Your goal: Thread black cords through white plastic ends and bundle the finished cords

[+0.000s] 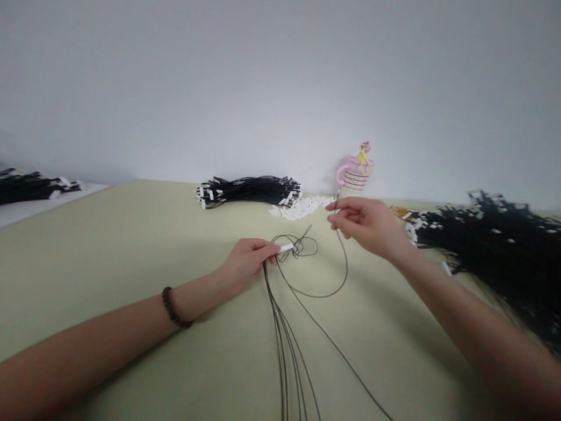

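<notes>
My left hand [248, 260] rests on the beige table [114, 251], fingers pinched on a small white connector [286, 248] and a bunch of thin black wires [284, 333] that trail toward me. My right hand [363, 225] is raised a little to the right, fingertips pinched on the end of one black wire [344, 275], which curves down in a loop to the left hand. A small tangle of wire loops [300, 244] lies between the two hands.
A bundle of black wires with white ends [249, 190] lies at the back, a heap of loose white connectors [302, 207] beside it. A large pile of black wires [499, 245] fills the right. A pink striped cup [356, 172] stands by the wall. Another bundle [30, 186] lies far left.
</notes>
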The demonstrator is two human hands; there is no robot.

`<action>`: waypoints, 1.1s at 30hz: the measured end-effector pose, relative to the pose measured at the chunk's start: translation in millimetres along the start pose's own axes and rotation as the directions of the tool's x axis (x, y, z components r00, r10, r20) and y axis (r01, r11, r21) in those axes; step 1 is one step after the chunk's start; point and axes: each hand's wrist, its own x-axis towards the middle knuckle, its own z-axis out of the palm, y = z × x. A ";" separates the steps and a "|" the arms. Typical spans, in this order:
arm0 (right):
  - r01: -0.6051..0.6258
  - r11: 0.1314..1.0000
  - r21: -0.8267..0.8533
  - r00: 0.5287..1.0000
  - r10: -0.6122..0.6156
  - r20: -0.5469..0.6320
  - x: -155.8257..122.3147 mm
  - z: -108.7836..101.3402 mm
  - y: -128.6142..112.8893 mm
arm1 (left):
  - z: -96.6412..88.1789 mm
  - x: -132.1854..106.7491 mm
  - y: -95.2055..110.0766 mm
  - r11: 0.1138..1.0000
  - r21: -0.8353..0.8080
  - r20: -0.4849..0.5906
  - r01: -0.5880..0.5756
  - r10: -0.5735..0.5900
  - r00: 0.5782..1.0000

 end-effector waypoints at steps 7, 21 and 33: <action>0.098 0.975 -0.197 0.965 -0.045 0.258 -28.6 76.4 26.4 | 0.1 0.4 -3.0 0.999 0.045 -0.029 -0.031 0.032 0.999; 0.051 0.991 -0.124 0.974 -0.022 0.227 -37.1 92.4 36.0 | 1.7 -1.2 0.0 0.997 0.071 -0.029 -0.038 0.040 0.999; 0.043 0.992 -0.118 0.974 -0.016 0.224 -37.5 90.4 33.4 | 1.6 -2.2 -0.6 0.994 0.071 -0.009 -0.080 0.081 0.997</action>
